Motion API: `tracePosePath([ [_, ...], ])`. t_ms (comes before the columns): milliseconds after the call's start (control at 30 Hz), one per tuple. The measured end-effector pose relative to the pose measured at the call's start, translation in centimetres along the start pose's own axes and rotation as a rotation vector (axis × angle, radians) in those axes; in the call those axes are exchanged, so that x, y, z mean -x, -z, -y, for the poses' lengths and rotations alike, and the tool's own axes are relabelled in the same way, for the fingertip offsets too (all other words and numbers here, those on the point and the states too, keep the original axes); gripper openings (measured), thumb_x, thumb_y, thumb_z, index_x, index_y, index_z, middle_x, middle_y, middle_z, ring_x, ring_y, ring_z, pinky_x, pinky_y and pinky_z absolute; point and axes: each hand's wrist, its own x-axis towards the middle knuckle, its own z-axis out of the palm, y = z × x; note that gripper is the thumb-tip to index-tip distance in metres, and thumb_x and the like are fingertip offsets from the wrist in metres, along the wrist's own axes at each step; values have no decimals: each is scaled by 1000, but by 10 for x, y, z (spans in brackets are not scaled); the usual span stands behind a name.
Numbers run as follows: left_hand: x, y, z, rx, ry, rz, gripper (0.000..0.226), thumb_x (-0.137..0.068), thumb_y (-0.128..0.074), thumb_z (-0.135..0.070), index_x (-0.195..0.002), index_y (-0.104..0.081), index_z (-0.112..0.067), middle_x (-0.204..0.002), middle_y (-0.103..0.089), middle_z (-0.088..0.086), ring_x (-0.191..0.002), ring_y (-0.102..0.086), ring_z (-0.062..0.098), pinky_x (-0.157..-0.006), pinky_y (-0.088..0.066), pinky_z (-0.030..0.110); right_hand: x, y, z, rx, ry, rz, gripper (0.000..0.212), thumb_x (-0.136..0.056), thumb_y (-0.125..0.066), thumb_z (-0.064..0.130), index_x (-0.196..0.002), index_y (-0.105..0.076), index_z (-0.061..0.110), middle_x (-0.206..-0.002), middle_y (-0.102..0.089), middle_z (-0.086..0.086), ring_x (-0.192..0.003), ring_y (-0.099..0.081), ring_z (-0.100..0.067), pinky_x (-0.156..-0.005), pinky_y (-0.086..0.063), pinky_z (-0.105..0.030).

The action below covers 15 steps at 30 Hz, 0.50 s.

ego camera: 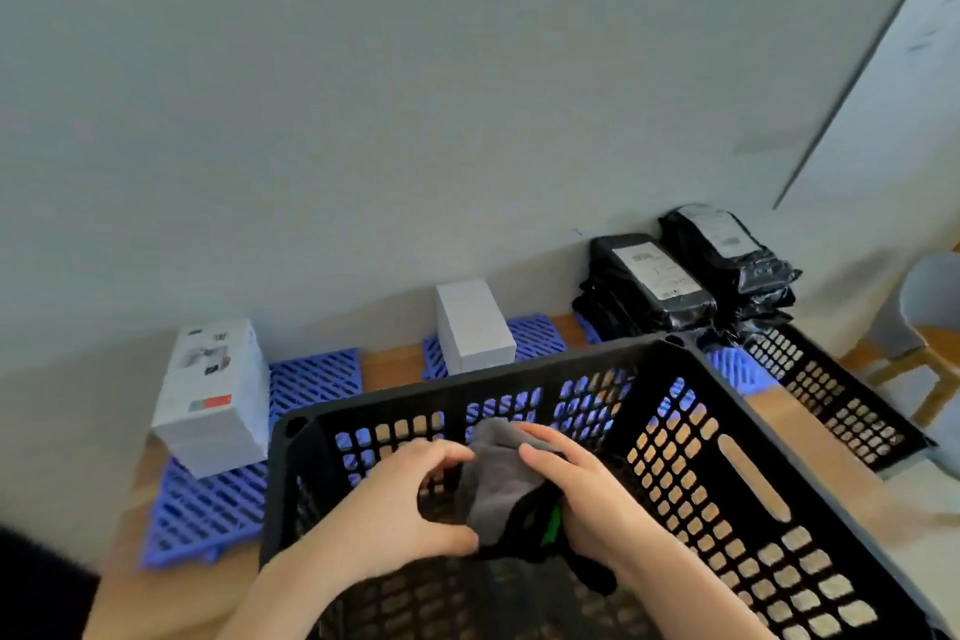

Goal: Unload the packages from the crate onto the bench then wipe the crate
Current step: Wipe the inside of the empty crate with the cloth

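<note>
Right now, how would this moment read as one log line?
step: wiping | left hand: holds grey cloth | right hand: holds grey cloth | crate: no packages visible inside | packages: on bench

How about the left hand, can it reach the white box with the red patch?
Probably, if the left hand lifts over the black crate's wall; the white box stands uncovered beside it, though that hand holds a grey cloth.

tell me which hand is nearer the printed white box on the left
Left. The left hand grips the grey cloth inside the black crate, on the side toward the printed white box; the right hand grips the cloth's far side, farther from the box.
</note>
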Motion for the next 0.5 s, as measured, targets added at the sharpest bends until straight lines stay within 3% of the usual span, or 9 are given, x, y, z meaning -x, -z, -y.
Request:
tracePosePath([
  [100, 21, -11, -19, 120, -5, -93, 94, -56, -84, -62, -136, -33, -53, -137, -29, -37, -128, -34, -12, -112, -33, 23, 14, -15, 17, -226, -51, 166, 39, -82, -59, -2, -120, -62, 5, -117, -65, -21, -110, -62, -35, -97, -47, -47],
  [200, 40, -17, -40, 282, 7, -283, 98, -51, -89, -55, -134, -36, -56, -132, -40, -38, -123, -44, -12, -106, -44, 26, 24, -25, 37, -343, -63, 346, 52, -77, -41, -12, -122, -59, 6, -119, -61, -23, -104, -62, -40, -78, -56, -47],
  [267, 50, -16, -50, 366, 2, -391, 86, -56, -91, -45, -127, -44, -59, -128, -50, -35, -117, -51, -11, -97, -50, 23, 36, -26, 52, -275, -19, 400, 65, -77, -27, -20, -125, -57, 11, -118, -65, -20, -100, -65, -40, -73, -56, -49],
  [333, 59, -14, -59, 423, 0, -479, 68, -67, -88, -34, -122, -53, -55, -122, -60, -29, -112, -59, -5, -92, -53, 24, 49, -26, 63, -139, 37, 474, 67, -80, -28, -22, -124, -59, 17, -117, -66, -17, -104, -65, -40, -78, -54, -50],
  [400, 66, -12, -70, 479, -3, -590, 44, -79, -80, -26, -116, -63, -42, -111, -68, -20, -104, -64, 2, -89, -54, 25, 54, -28, 69, 9, 118, 461, 59, -85, -41, -20, -125, -59, 20, -117, -67, -13, -107, -65, -34, -83, -54, -47],
  [500, 73, -5, -88, 540, -11, -762, 15, -93, -62, -21, -106, -68, -24, -97, -73, -12, -94, -68, 5, -80, -52, 19, 60, -35, 78, 276, 328, 341, 42, -82, -68, 14, -119, -64, 34, -117, -68, 0, -113, -62, -21, -99, -48, -45],
])
